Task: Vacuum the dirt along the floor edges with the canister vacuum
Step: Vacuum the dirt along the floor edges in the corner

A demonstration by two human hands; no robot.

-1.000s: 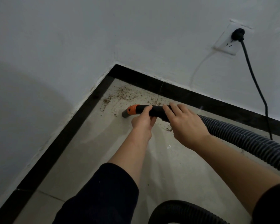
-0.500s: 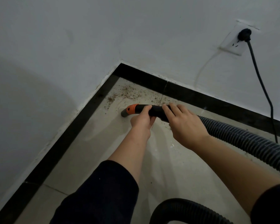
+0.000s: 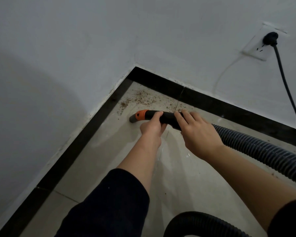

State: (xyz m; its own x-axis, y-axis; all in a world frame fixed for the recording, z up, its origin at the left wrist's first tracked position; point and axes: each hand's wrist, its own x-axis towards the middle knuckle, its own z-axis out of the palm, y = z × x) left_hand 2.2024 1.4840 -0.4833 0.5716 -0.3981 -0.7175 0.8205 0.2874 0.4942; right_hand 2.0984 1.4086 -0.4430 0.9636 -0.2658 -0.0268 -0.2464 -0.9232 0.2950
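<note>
A: The pale grey tiled floor (image 3: 186, 177) met two white walls in a corner, edged by a black skirting strip (image 3: 85, 137), didn't it?

B: It did. Brown crumbs of dirt (image 3: 142, 98) lay scattered on the tile right in that corner, close to the strip.

A: And the vacuum?

B: The black curved vacuum handle with its orange collar (image 3: 166, 118) lay low over the floor. Its grey tip pointed at the left-hand skirting, just beside the nearest crumbs. Whether the tip touched the tile, I couldn't tell.

A: The hands?

B: The left hand (image 3: 152, 128) was wrapped round the handle just behind the collar. The right hand (image 3: 196, 132) curled over it further back, where the ribbed grey hose (image 3: 256, 147) began and ran off to the right.

A: Anything else?

B: A black plug (image 3: 270, 37) sat in a white wall socket (image 3: 253, 52), and its black cord (image 3: 287, 93) hung down toward the floor.
</note>
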